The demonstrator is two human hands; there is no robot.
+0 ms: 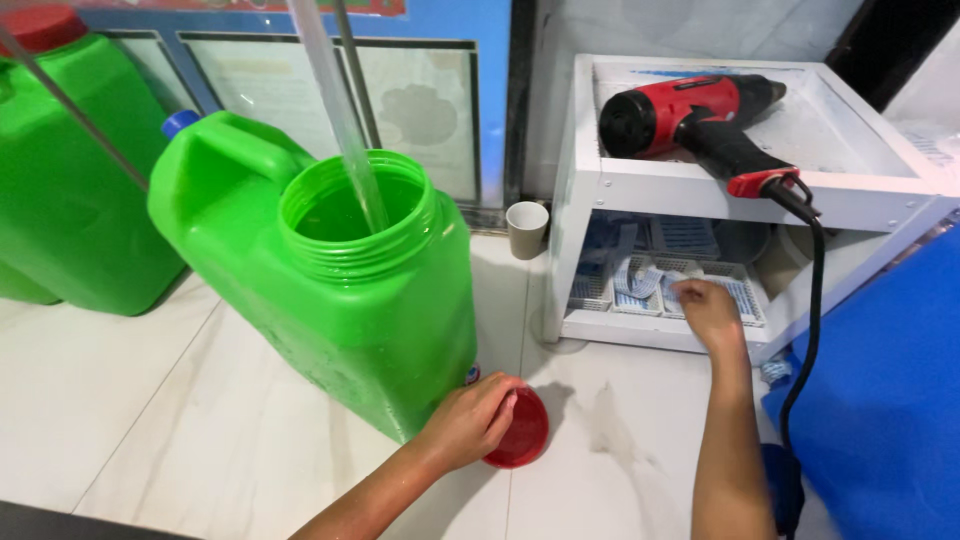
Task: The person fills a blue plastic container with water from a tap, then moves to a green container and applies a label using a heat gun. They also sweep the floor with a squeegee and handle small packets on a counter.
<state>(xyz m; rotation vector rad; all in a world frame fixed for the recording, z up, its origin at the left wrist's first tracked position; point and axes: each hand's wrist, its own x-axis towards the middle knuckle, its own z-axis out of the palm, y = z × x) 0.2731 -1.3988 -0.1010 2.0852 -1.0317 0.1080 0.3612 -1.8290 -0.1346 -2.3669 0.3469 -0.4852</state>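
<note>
The left hand (472, 418) is lying nearest to the camera, low on the white tiled floor (150, 400). Its fingers are curling around the edge of a round red lid (522, 432), which is standing tilted with its lower rim on the floor, so the hand is holding this lid. The lid is just beside the bottom corner of a large green jerrycan (330, 300).

The jerrycan is leaning, and its wide threaded mouth is open. A clear hose (340, 110) is coming down from above and is going into this mouth. A second green jerrycan (60, 170) with a red cap is standing behind it at the left, near the wall.

The right hand (708, 308) is reaching into the lower compartment of a small white shelf unit (600, 190). Its fingers are bent and are touching small blue and white packets (640, 280), which are lying in white plastic baskets (745, 300). I cannot tell if the fingers are already pinching one packet.

On the top tray of the shelf unit a red and black heat gun (690, 120) is lying on its side. Its black cable (808, 320) is hanging down over the front edge. A small grey cup (527, 229) is standing on the floor between the jerrycan and the shelf unit. A blue surface (890, 400) is filling the right side.
</note>
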